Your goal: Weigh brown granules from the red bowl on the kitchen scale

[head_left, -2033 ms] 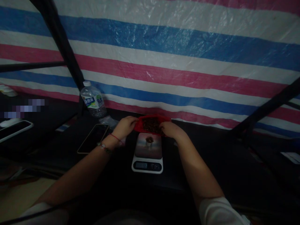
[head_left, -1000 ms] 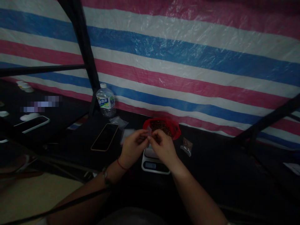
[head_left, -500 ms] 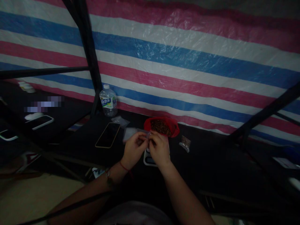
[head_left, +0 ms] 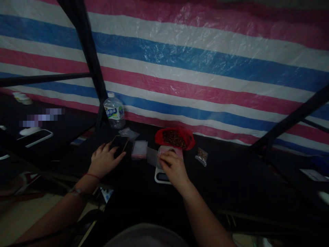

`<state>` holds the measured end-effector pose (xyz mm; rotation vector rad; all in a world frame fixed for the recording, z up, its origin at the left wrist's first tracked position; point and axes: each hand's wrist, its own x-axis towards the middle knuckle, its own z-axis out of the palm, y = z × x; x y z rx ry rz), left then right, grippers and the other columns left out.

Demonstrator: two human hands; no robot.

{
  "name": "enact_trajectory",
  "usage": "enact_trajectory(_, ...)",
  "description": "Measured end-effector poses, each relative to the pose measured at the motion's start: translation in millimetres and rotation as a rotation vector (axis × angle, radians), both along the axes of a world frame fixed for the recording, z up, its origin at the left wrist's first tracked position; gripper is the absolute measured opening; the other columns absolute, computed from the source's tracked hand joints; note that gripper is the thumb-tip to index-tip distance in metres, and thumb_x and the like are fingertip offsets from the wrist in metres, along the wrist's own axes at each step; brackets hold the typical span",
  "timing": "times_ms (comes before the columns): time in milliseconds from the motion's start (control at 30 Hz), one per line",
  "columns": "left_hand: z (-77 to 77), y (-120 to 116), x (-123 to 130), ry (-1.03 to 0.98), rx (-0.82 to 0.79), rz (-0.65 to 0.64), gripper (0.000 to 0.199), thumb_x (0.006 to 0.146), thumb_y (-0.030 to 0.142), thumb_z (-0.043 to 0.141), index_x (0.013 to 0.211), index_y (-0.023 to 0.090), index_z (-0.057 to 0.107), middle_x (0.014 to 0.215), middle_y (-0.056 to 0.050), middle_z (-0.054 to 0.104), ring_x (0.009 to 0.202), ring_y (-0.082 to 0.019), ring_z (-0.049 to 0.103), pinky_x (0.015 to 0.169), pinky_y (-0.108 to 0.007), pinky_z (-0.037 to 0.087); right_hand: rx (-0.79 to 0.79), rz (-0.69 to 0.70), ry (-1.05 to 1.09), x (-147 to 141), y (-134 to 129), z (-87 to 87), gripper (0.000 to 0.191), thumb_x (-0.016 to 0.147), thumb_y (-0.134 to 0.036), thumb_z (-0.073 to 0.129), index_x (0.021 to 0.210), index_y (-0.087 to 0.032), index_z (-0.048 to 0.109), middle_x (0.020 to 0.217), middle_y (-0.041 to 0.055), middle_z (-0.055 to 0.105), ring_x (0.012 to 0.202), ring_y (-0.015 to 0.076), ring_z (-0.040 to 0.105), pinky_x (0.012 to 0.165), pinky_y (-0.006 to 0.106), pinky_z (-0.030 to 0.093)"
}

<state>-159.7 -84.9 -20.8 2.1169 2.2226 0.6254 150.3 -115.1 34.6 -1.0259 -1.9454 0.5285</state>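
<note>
Flat black counter [head_left: 231,181] spanned the lower frame

Centre left, the left hand [head_left: 106,159] was loosely spread; at centre, the right hand [head_left: 173,166] pinched. Above it sat a red oval container [head_left: 160,137], below a white rectangular scale [head_left: 162,176]. The left hand overlapped a black rectangular phone [head_left: 120,141], contact unclear; the right held a clear plastic bag [head_left: 153,156].

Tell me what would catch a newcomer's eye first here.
Probably the striped sheet filling the background in red, white and blue. Next, the bright red container of brown bits behind the scale. Then the right hand above the scale, pinching a clear bag, and the left hand at the phone.
</note>
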Motion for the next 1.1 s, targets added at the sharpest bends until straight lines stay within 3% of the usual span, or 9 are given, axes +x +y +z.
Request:
enact_trajectory(100, 21.1, -11.4, 25.6, -0.013, 0.214, -0.078, 0.056, 0.081, 0.054, 0.051, 0.124, 0.018, 0.055, 0.142, -0.018, 0.041, 0.131, -0.041, 0.035, 0.104, -0.059, 0.03, -0.01, 0.007, 0.004, 1.2, -1.1, 5.5, 0.02, 0.085, -0.014, 0.055, 0.091, -0.021, 0.073, 0.083, 0.0059, 0.064, 0.081, 0.017, 0.059, 0.076, 0.029, 0.05)
enact_trajectory(233, 57.2, -34.9, 83.0, -0.047, 0.336, -0.622, 0.08, 0.07, 0.051, 0.065, 0.138, 0.021, 0.038, 0.142, -0.014, 0.044, 0.131, -0.035, 0.039, 0.111, -0.053, 0.025, -0.019, 0.072, -0.055, -3.7, -7.9, 13.1, 0.03, 0.086, -0.008, 0.047, 0.099, -0.021, 0.071, 0.084, 0.0055, 0.061, 0.081, 0.0164, 0.058, 0.076, 0.029, 0.049)
enact_trajectory(300, 67.1, -41.4, 110.0, -0.05, 0.346, -0.752, 0.083, 0.068, 0.049, 0.068, 0.139, 0.02, 0.036, 0.135, -0.015, 0.051, 0.126, -0.033, 0.045, 0.113, -0.053, 0.022, -0.067, 0.099, -0.093, -6.9, -11.1, 15.6, 0.029, 0.083, -0.006, 0.05, 0.097, -0.022, 0.07, 0.085, 0.0045, 0.06, 0.082, 0.0164, 0.058, 0.076, 0.029, 0.049)
enact_trajectory(433, 70.5, -35.1, 137.9, -0.074, 0.308, -0.824, 0.072, 0.071, 0.039, 0.067, 0.134, 0.019, 0.04, 0.12, -0.012, 0.061, 0.113, -0.028, 0.055, 0.111, -0.052, 0.028, -0.188, 0.059, -0.085, -4.8, -10.9, 17.2, 0.031, 0.075, -0.008, 0.064, 0.102, -0.022, 0.068, 0.097, 0.0052, 0.063, 0.093, 0.0192, 0.058, 0.083, 0.032, 0.049)
enact_trajectory(633, 71.3, -21.1, 139.0, -0.095, 0.249, -0.887, 0.062, 0.071, 0.032, 0.066, 0.128, 0.018, 0.045, 0.117, -0.011, 0.062, 0.11, -0.027, 0.056, 0.102, -0.048, 0.039, -0.23, 0.01, -0.159, 6.5, -5.4, 18.0, 0.035, 0.069, -0.012, 0.072, 0.102, -0.022, 0.068, 0.101, 0.0059, 0.063, 0.097, 0.0216, 0.058, 0.088, 0.035, 0.047)
enact_trajectory(767, 71.2, -18.0, 139.2, -0.164, 0.148, -0.863, 0.053, 0.07, 0.033, 0.068, 0.118, 0.019, 0.051, 0.111, -0.009, 0.063, 0.103, -0.026, 0.059, 0.091, -0.042, 0.046, -0.149, 0.06, -0.126, 15.4, -0.5, 21.3, 0.018, 0.08, -0.015, 0.062, 0.096, -0.022, 0.068, 0.097, 0.0051, 0.063, 0.094, 0.0188, 0.059, 0.084, 0.033, 0.049)
enact_trajectory(900, 61.6, -3.2, 137.4, -0.249, 0.142, -0.785, 0.059, 0.073, 0.044, 0.068, 0.122, 0.018, 0.049, 0.115, -0.011, 0.061, 0.105, -0.027, 0.059, 0.09, -0.041, 0.047, -0.022, -0.143, -0.035, 43.0, 20.1, 16.7, 0.017, 0.09, -0.027, 0.051, 0.1, -0.021, 0.065, 0.104, 0.0077, 0.062, 0.101, 0.0199, 0.058, 0.089, 0.037, 0.048)
enact_trajectory(1000, 48.0, 12.9, 135.8, -0.293, 0.136, -0.716, 0.059, 0.074, 0.045, 0.067, 0.122, 0.017, 0.049, 0.117, -0.011, 0.061, 0.106, -0.027, 0.059, 0.091, -0.042, 0.047, -0.083, -0.202, -0.12, 65.5, 39.4, -1.5, 0.053, 0.076, -0.036, 0.071, 0.124, -0.023, 0.055, 0.126, 0.0101, 0.056, 0.118, 0.0258, 0.051, 0.102, 0.045, 0.041)
enact_trajectory(1100, 32.7, 24.5, 136.1, -0.309, 0.104, -0.663, 0.063, 0.072, 0.045, 0.07, 0.125, 0.018, 0.049, 0.119, -0.011, 0.061, 0.108, -0.028, 0.058, 0.092, -0.043, 0.047, -0.19, -0.192, -0.21, 75.7, 52.0, -25.8, 0.077, 0.062, -0.035, 0.081, 0.131, -0.02, 0.049, 0.132, 0.012, 0.053, 0.122, 0.0282, 0.048, 0.105, 0.046, 0.038)
